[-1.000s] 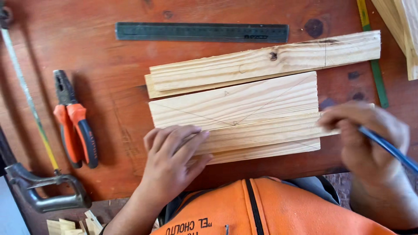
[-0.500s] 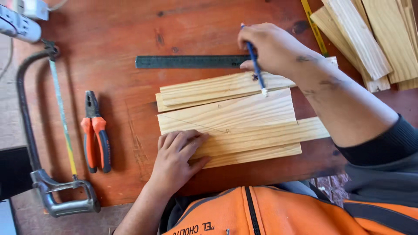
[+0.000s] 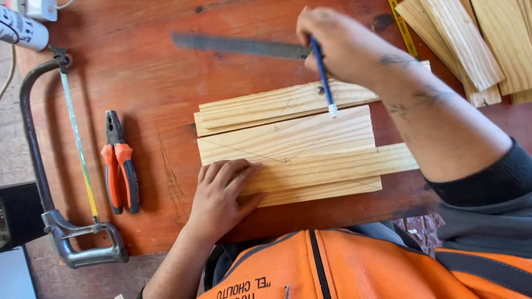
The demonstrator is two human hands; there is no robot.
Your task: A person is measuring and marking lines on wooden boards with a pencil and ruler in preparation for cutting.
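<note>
Nearby: pliers (image 3: 120,161) & hacksaw (image 3: 61,166) left of boards (image 3: 288,149); ruler (image 3: 238,46) beyond.

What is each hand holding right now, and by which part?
The right hand grips a blue pencil by its upper end and touches the grey metal ruler. The left hand holds nothing; it lies flat on the pale wooden boards.

Scratched reddish-brown wooden tabletop (image 3: 138,66) fills the view under even daylight. Far left of the hands, past the table edge, grey paved floor (image 3: 8,138) and a dark box (image 3: 16,216).
</note>
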